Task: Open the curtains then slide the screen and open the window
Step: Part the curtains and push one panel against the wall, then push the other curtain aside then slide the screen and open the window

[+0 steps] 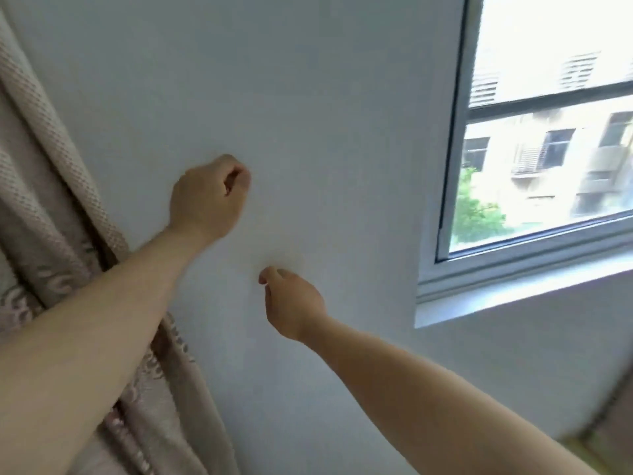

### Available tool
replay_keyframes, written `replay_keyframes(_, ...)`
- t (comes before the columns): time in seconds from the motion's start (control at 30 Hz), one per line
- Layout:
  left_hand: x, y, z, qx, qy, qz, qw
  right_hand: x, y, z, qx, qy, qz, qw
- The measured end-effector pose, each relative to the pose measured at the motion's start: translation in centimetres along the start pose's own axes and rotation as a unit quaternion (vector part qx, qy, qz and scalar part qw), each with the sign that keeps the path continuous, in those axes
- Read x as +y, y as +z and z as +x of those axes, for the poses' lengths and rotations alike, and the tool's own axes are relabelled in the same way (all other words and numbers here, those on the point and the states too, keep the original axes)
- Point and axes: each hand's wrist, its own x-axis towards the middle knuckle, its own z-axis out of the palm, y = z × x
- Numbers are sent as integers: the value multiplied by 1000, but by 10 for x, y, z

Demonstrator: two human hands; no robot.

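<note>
A beige patterned curtain (51,207) hangs bunched along the left edge, and my left forearm crosses in front of it. My left hand (209,197) is curled into a fist against the plain white surface (325,97) in the middle, with nothing visible in it. Lower and to the right, my right hand (291,303) has its fingers curled together against the same surface, also with nothing visible in it. The white-framed window (455,166) is at the right, apart from both hands. Its pane (548,183) shows buildings and a tree outside. I cannot tell the screen from the glass.
A white window sill (513,293) juts out under the frame. A dark horizontal bar (548,101) crosses the window. A blurred dark edge and a yellowish strip (589,450) show at the bottom right corner.
</note>
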Motion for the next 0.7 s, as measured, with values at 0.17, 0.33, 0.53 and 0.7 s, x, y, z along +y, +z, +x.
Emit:
replay_keyframes(0.17,129,64,20,-23,191,-65,979,79,-77,-42,99,115,-56,987)
replay_keyframes(0.33,234,118,36,-29,296,-128,946,149,-146,-85,194,220,-95,951)
replay_keyframes(0.53,363,180,60,-52,352,-202,913,233,-234,-148,289,280,-146,904)
replay_keyframes(0.7,471,220,73,-73,382,-228,893,305,-301,-191,352,307,-198,862)
